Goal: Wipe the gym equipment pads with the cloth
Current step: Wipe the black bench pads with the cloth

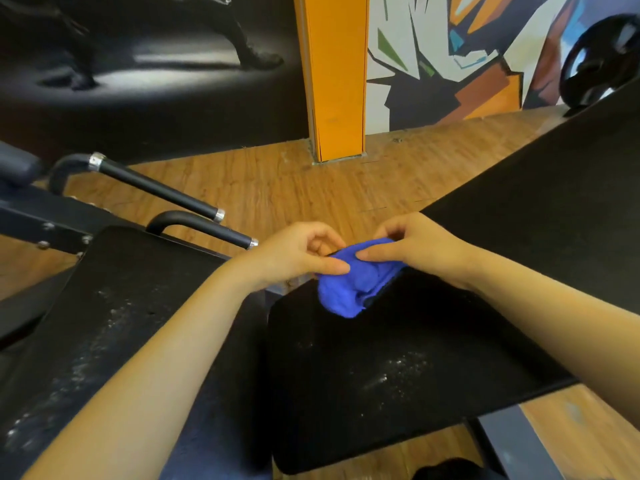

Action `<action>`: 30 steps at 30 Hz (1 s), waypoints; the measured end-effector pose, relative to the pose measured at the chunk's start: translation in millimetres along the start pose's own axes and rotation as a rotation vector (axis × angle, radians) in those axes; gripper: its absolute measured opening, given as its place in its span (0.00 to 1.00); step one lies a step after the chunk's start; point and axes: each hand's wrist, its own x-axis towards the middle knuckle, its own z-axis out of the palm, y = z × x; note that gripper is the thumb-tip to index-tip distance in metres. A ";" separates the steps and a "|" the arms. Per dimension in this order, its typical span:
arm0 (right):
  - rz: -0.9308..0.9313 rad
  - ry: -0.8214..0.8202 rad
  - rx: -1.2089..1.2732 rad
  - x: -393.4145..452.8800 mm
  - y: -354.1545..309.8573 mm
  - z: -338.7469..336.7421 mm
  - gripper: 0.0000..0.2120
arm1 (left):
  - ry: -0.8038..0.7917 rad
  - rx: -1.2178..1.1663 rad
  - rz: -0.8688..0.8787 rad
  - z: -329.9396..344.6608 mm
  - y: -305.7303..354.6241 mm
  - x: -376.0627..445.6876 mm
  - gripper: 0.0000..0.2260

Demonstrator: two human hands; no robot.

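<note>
Progress: early, by my judgement. White dust streaks show on the near pad [398, 368], just below the fingers, and on the left pad [104, 323], off to their left; neither looks wiped. Cloth [353, 282]: bright blue, soft, bunched into a rumpled wad, lower fold resting on the near pad's far edge. Left hand [301, 251] pinches its upper edge between thumb and curled fingers [332, 266]; right hand [419, 247] pinches the same edge from the opposite side. Beyond the fingers: two black handlebars [166, 192], wooden floor [294, 188]. Remaining: both pads.
</note>
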 end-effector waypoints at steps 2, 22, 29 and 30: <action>-0.019 -0.023 -0.034 -3.1 -0.5 -2.9 0.15 | -0.089 0.039 -0.038 -4.6 1.0 0.3 0.05; -0.117 -0.060 0.106 -27.1 -27.3 -48.0 0.06 | 0.030 -0.006 0.079 -48.8 30.9 -18.2 0.09; 0.078 -0.397 0.195 -34.4 -35.5 -69.3 0.11 | -0.166 -0.121 0.052 -55.9 28.0 -32.6 0.07; 0.119 -0.447 0.269 -35.8 -38.4 -71.6 0.08 | -0.158 -0.213 0.055 -55.2 26.2 -32.3 0.08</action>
